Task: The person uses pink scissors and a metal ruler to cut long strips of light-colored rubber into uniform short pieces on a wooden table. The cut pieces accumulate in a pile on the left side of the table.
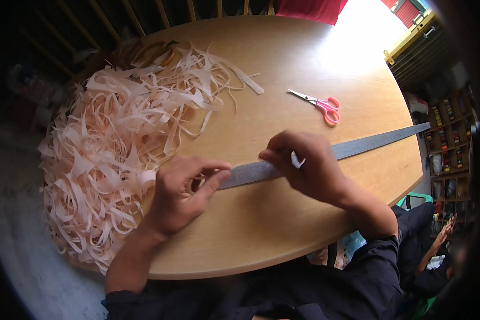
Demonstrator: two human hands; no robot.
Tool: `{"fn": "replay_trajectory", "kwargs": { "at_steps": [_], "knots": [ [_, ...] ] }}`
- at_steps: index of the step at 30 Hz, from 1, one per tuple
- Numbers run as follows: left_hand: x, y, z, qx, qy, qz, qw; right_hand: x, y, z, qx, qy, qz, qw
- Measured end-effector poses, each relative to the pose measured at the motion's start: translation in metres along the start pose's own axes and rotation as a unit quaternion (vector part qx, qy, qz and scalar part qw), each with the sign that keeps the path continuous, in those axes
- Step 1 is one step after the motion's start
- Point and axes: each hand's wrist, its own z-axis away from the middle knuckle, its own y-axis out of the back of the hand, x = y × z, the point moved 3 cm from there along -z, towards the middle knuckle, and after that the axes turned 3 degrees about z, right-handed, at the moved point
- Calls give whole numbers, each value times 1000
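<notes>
A long grey metal ruler (378, 142) lies slantwise across the wooden table. My left hand (178, 192) is at its near-left end, with thumb and forefinger pinched together over the ruler's tip. Whatever is between those fingertips is too small to make out. Over the ruler's middle, my right hand (312, 165) is closed, fingers curled toward the thumb. A small white bit shows among its fingers, but what it belongs to is hidden. Beside my left hand rises a big tangled heap of pale pink fabric strips (112, 133).
Pink-handled scissors (320, 105) lie beyond the ruler on the table (240, 224). Something with orange loops (162, 56) is partly buried behind the heap. Shelves with colourful items (448, 144) stand at far right. Another person's hand (447, 232) shows at lower right.
</notes>
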Motion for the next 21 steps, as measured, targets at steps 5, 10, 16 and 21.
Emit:
{"fn": "replay_trajectory", "kwargs": {
  "at_steps": [5, 10, 16, 21],
  "knots": [
    [1, 24, -5, 73, 29, -2, 997, 18, 27, -13, -67, -160, -76, 982],
    [5, 38, -5, 86, 34, -46, 995, 23, 39, -18, -144, -241, -141, 949],
    [11, 39, -3, 107, -35, -144, 983, 17, 32, -14, -242, -237, -99, 935],
    [9, 42, -7, -53, 7, -238, 970, 17, 27, -11, -280, -234, -82, 927]
  ]
}}
